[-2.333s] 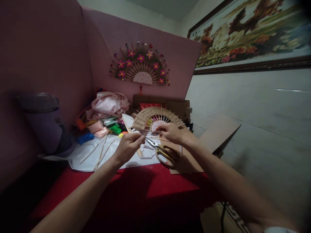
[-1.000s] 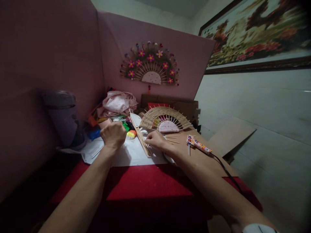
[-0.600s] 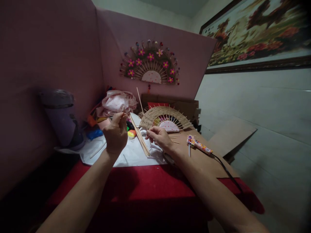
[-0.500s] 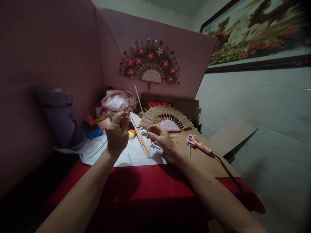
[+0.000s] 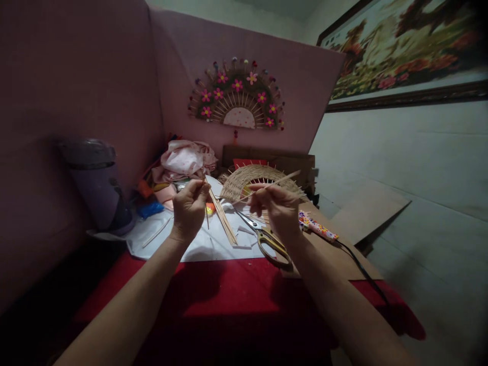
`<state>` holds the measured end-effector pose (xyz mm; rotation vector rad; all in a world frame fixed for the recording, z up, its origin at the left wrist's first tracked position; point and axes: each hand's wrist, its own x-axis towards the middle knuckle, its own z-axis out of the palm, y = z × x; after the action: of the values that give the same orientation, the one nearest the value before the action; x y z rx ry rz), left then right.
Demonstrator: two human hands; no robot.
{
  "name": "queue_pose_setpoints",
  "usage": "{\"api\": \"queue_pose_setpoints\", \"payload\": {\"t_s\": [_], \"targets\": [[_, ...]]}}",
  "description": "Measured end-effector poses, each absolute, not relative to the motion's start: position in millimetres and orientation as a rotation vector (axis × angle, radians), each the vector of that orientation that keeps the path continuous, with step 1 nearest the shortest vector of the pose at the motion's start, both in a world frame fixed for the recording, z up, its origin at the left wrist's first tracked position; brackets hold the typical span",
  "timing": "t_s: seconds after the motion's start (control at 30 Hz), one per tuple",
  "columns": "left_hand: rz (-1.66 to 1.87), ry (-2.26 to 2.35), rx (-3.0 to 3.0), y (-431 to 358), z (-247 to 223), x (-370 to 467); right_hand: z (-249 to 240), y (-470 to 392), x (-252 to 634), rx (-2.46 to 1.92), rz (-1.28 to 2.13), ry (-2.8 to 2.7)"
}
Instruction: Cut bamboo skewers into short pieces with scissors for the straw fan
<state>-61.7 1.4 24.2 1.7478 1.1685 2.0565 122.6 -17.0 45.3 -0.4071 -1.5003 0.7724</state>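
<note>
My left hand (image 5: 189, 209) is raised over the white sheet, thumb and fingers pinched on a thin dark stick (image 5: 208, 218) whose lower part hangs below them. In my right hand (image 5: 277, 209) is a long thin wooden stick (image 5: 286, 177), slanting up to the right, its other end pointing left. Scissors with gold handles (image 5: 272, 244) lie partly under my right wrist. Between my hands, a bundle of pale wooden sticks (image 5: 224, 219) rests on the white sheet (image 5: 198, 249). Behind my right hand stands a woven half-round fan (image 5: 238, 183), partly covered.
A flower-patterned glue gun (image 5: 319, 229) with a black cord lies on the brown board (image 5: 335, 262) at right. At left stand a purple flask (image 5: 97, 185) and a blue packet (image 5: 149, 209). Crumpled pink cloth (image 5: 186, 157) lies behind. A flowered fan (image 5: 238, 104) hangs above.
My right hand has moved right and up, turning its stick from steep to nearly level and uncovering the scissors. My left hand has lowered slightly, and its stick now shows below the fingers.
</note>
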Motion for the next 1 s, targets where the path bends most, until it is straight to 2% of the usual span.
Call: {"api": "queue_pose_setpoints", "payload": {"t_s": [0.1, 0.23, 0.47, 0.63, 1.0], "targets": [[2.052, 1.12, 1.702, 2, 24, -62, 66, -20, 125, -0.402, 0.523, -1.456], [2.016, 1.063, 1.691, 1, 24, -60, 81, -18, 117, -0.45, 0.512, -1.628], [1.616, 0.999, 1.824, -2, 18, -54, 38, -4, 101, -0.798, 0.342, -2.009], [1.587, 0.965, 1.841, -5, 16, -51, 11, 8, 106, -0.84, 0.501, -1.913], [1.547, 0.927, 1.748, -6, 16, -47, -7, 6, 94, -0.762, 0.767, -1.822]]}}
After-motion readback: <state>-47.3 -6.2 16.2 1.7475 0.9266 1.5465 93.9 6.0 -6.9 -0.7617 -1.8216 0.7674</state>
